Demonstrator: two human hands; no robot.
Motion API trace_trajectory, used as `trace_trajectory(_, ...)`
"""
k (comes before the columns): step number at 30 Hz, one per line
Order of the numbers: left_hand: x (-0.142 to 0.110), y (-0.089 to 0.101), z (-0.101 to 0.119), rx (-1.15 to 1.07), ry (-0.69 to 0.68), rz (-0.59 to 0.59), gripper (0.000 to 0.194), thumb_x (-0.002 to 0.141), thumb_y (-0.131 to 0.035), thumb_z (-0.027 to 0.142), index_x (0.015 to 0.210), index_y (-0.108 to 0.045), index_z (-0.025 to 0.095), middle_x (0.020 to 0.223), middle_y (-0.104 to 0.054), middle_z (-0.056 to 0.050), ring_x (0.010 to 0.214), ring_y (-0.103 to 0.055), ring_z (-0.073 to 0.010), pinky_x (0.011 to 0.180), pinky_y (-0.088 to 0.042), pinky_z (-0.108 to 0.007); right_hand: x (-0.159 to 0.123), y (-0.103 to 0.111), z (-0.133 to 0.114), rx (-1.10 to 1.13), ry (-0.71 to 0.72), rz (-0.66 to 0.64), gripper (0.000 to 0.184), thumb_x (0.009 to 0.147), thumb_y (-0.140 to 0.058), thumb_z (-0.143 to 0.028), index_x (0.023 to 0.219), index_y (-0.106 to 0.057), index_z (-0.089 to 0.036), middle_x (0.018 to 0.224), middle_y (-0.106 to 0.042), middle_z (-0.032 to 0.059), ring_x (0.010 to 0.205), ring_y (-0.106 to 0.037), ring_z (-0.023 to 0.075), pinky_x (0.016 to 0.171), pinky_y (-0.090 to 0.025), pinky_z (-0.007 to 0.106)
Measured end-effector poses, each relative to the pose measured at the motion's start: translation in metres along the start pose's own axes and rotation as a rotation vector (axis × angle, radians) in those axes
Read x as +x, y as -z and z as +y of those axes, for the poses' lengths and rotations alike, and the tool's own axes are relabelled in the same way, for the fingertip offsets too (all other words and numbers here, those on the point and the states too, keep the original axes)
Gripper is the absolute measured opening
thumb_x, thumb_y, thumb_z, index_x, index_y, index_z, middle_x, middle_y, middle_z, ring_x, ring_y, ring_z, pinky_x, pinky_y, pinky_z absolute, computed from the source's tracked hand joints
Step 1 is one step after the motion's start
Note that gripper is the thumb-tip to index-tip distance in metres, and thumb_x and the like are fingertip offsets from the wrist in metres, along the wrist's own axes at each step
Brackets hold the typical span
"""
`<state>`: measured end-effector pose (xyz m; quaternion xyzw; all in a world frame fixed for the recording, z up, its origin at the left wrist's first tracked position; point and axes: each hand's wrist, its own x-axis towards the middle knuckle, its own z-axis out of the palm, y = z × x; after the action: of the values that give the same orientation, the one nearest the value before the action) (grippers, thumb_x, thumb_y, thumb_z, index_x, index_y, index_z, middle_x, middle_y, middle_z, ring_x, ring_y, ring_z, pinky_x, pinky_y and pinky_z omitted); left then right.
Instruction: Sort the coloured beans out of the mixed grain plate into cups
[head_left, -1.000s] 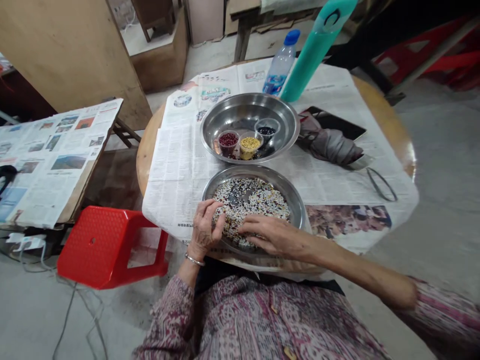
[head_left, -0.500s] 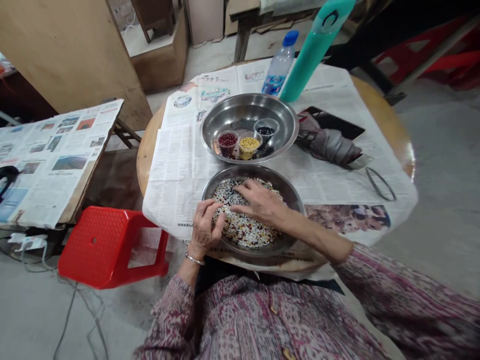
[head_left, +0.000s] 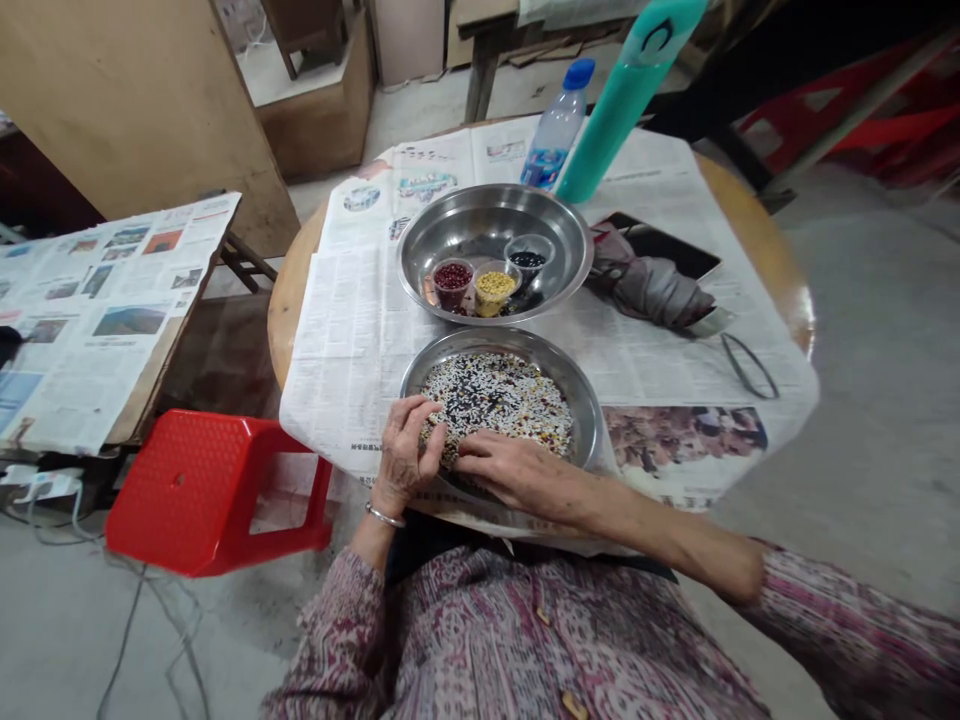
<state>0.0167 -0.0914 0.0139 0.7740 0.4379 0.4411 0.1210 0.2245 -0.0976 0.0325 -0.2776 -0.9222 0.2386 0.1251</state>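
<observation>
A mix of white rice and dark, red and yellow beans (head_left: pixel 517 395) lies in the nearer steel basin (head_left: pixel 582 402). My left hand (head_left: pixel 405 450) rests over this basin's left rim, thumb and fingers apart, with the tips by the grains. Low in the same basin, my right hand (head_left: pixel 514 472) touches the mix with bent, stretched fingers; its fingertips are partly hidden. Behind stands a second steel basin (head_left: pixel 480 222). Inside it are a cup of red beans (head_left: pixel 453 280), a cup of yellow beans (head_left: pixel 496 290) and a cup of black beans (head_left: pixel 529 257).
Newspaper (head_left: pixel 337 340) covers the round table (head_left: pixel 289 310). A water bottle (head_left: pixel 556 130) and a tall turquoise bottle (head_left: pixel 626 105) stand behind the basins. To the right lie a folded umbrella (head_left: pixel 660 285) and a dark flat object (head_left: pixel 679 250). A red stool (head_left: pixel 195 490) stands at left.
My right hand has moved from the middle of the mix down towards the near side of the basin. The grains are spread differently, with a dark patch showing. My left hand stays at the rim.
</observation>
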Motion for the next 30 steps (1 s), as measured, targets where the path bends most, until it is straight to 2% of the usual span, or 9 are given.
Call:
trace_trajectory(3,0.000,0.000,0.001,0.006,0.015,-0.001,0.019,0.102,-0.053,0.022,0.116,-0.063,0.016,0.112,-0.064,-0.010,0.110,-0.062,-0.0210,0.101,-0.054,-0.040,-0.002,0.004,0.010,-0.127,-0.056,-0.009,0.023,0.094,-0.049,-0.009,0.098,-0.070,-0.019,0.101,-0.069,0.0083,0.095,-0.059,0.0211,0.078,-0.051,0.033)
trace_trajectory(6,0.000,0.000,0.001,0.007,0.018,0.000,0.019,0.102,-0.052,0.023,0.116,-0.063,0.017,0.113,-0.064,-0.011,0.111,-0.062,-0.0212,0.101,-0.053,-0.040,0.001,0.016,0.029,-0.234,-0.216,0.089,0.026,0.093,-0.049,-0.008,0.100,-0.072,-0.020,0.108,-0.069,0.0111,0.102,-0.059,0.0245,0.080,-0.052,0.036)
trace_trajectory(11,-0.001,-0.001,-0.001,0.026,0.024,-0.001,0.020,0.102,-0.052,0.025,0.116,-0.063,0.017,0.112,-0.064,-0.011,0.110,-0.062,-0.0218,0.101,-0.054,-0.041,0.023,0.029,0.049,-0.300,-0.467,0.229,0.032,0.100,-0.051,-0.034,0.120,-0.069,-0.018,0.126,-0.065,0.0175,0.116,-0.055,0.0334,0.090,-0.055,0.047)
trace_trajectory(13,-0.002,-0.001,-0.001,0.031,0.028,-0.002,0.021,0.102,-0.051,0.025,0.118,-0.062,0.017,0.114,-0.064,-0.011,0.111,-0.062,-0.0220,0.101,-0.053,-0.041,0.037,0.023,0.046,-0.256,-0.426,0.236,0.040,0.098,-0.056,-0.041,0.129,-0.064,-0.018,0.131,-0.062,0.0177,0.120,-0.053,0.0341,0.095,-0.053,0.050)
trace_trajectory(15,-0.003,-0.002,-0.002,0.024,0.025,0.002,0.024,0.102,-0.050,0.025,0.122,-0.061,0.017,0.116,-0.063,-0.012,0.114,-0.061,-0.0223,0.103,-0.053,-0.041,0.050,0.013,0.037,-0.189,-0.301,0.209,0.041,0.093,-0.063,-0.036,0.130,-0.062,-0.018,0.133,-0.061,0.0165,0.121,-0.052,0.0323,0.099,-0.051,0.050)
trace_trajectory(20,-0.003,-0.001,-0.002,0.016,0.027,0.007,0.026,0.103,-0.050,0.025,0.126,-0.058,0.017,0.120,-0.062,-0.012,0.117,-0.060,-0.0224,0.105,-0.052,-0.040,0.046,-0.003,0.020,-0.071,-0.012,0.038,0.018,0.087,-0.061,-0.015,0.104,-0.067,-0.016,0.114,-0.064,0.0135,0.106,-0.055,0.0253,0.089,-0.052,0.041)
trace_trajectory(24,-0.002,0.000,-0.002,0.003,0.016,0.004,0.025,0.102,-0.051,0.024,0.124,-0.059,0.016,0.117,-0.063,-0.012,0.114,-0.060,-0.0222,0.104,-0.052,-0.040,0.009,0.014,0.027,-0.145,-0.076,-0.002,0.021,0.090,-0.048,-0.006,0.093,-0.065,-0.019,0.095,-0.064,0.0089,0.090,-0.056,0.0204,0.075,-0.047,0.032)
trace_trajectory(27,-0.001,-0.001,-0.002,-0.004,0.011,0.013,0.023,0.102,-0.051,0.025,0.121,-0.061,0.017,0.115,-0.064,-0.012,0.112,-0.061,-0.0221,0.102,-0.053,-0.041,-0.021,0.032,0.032,-0.165,-0.159,0.057,0.023,0.092,-0.045,-0.007,0.092,-0.064,-0.020,0.097,-0.064,0.0085,0.090,-0.058,0.0197,0.076,-0.046,0.031)
trace_trajectory(30,0.000,-0.001,-0.002,-0.014,0.000,0.018,0.022,0.102,-0.051,0.024,0.120,-0.062,0.017,0.114,-0.064,-0.011,0.111,-0.061,-0.0217,0.102,-0.053,-0.040,-0.037,0.037,0.025,-0.127,-0.146,0.035,0.020,0.094,-0.048,-0.010,0.089,-0.064,-0.021,0.093,-0.065,0.0065,0.084,-0.060,0.0183,0.073,-0.046,0.030)
